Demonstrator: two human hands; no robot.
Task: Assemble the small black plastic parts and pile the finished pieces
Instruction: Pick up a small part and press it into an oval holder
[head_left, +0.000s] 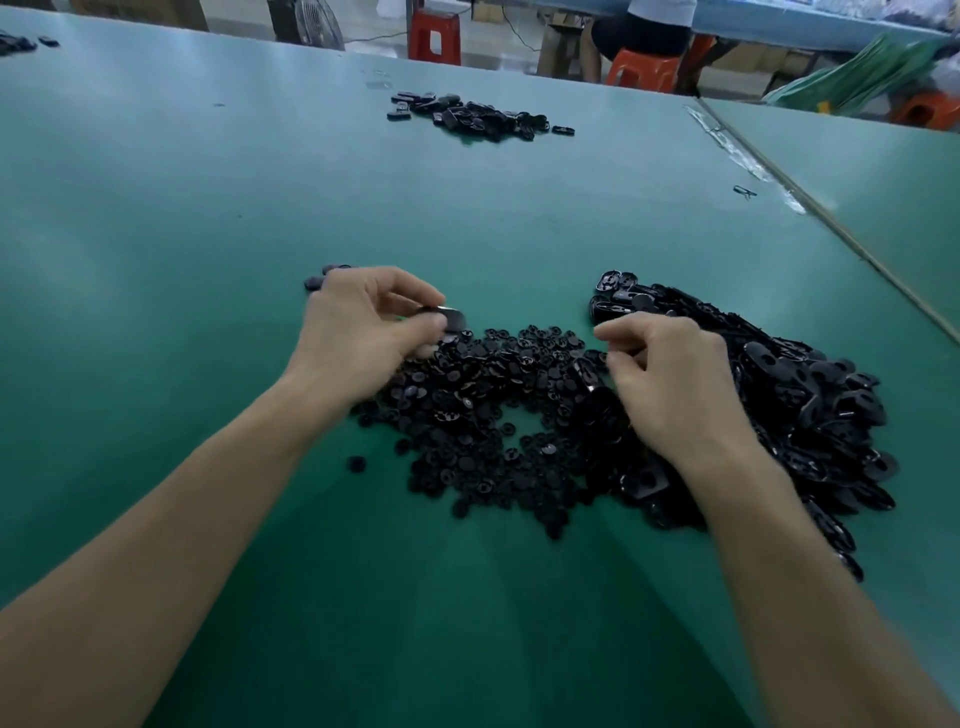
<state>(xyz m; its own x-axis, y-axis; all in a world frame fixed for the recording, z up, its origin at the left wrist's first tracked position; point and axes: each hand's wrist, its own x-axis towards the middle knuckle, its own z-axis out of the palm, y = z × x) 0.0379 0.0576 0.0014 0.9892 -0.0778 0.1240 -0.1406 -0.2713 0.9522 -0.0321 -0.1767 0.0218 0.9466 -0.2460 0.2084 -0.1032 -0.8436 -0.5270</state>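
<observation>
- The left hand is over the left edge of the middle heap. Its thumb and bent fingers pinch an oval black piece and hold it just above the heap.
- The right hand is over the spot where two heaps meet. Its fingers are curled in, and the thumb and first finger are close together. I cannot tell if they hold a tiny part.
- The small round parts lie in a wide, flat heap between the two hands, right on the green table. A few of them have rolled a little way off at the near-left side.
- The big oval parts are in a thicker heap on the right. This heap touches the round one and runs under the right wrist.
- Two loose round bits sit on the table just behind the left hand.
- The far pile of black pieces is well away, near the back of the table.
- A tiny heap of black bits is at the far left corner.
- A small clip lies alone near the table's right edge, beside a strip of shiny tape.
- Behind the table are a red stool, a fan and a person sitting on an orange stool.
</observation>
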